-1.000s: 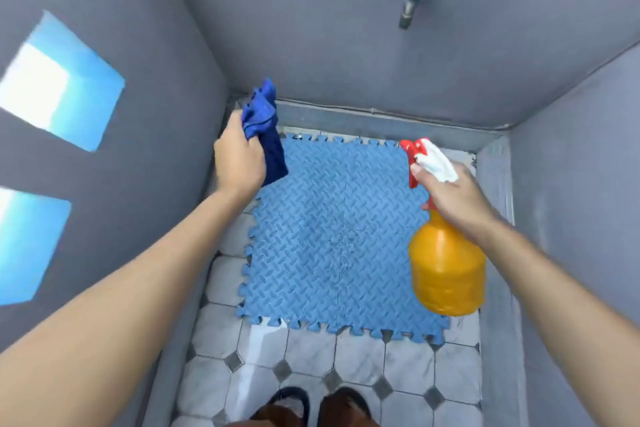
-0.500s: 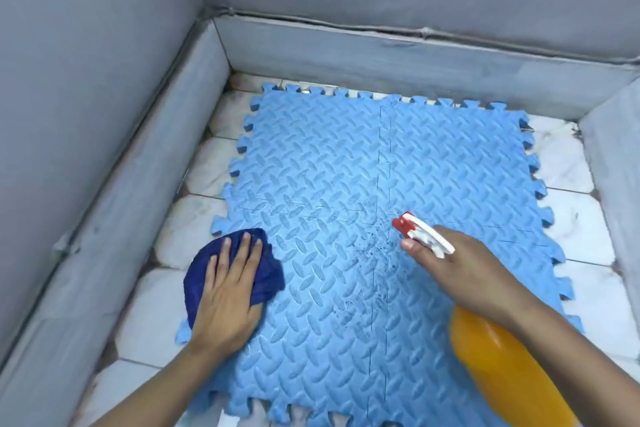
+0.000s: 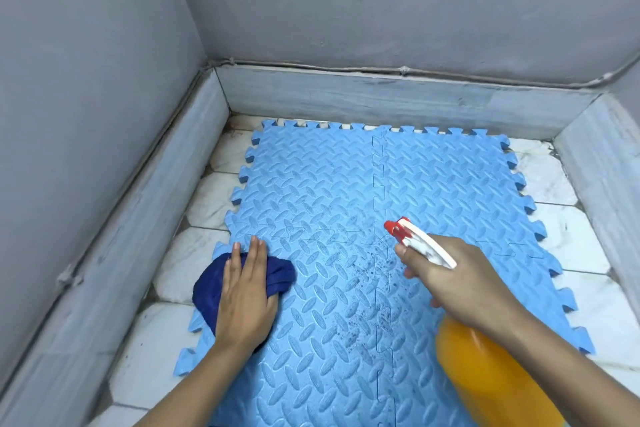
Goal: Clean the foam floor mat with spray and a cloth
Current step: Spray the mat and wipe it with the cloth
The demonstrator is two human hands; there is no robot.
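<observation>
Two hands share the job, and each is set for its own part. Fingers of the left hand lie flat and close together, pressing the dark blue cloth down near the left edge of the foam mat; the fingertips reach past the cloth onto bare foam, so the palm seems to carry the weight, ready to push a wipe across. Fingers of the right hand are wrapped tight round the neck of the spray bottle, one finger curled at the trigger under the white head, with the red nozzle aimed forward and down at the mat's middle. Dark speckles of wet lie along the central seam, just ahead of and below the nozzle, which looks to be why it points there. The orange body hangs tilted toward the near right corner. The mat lies flat on the pale floor tiles, close to the grey skirting. I judge wetting comes first and wiping is yet to start.
</observation>
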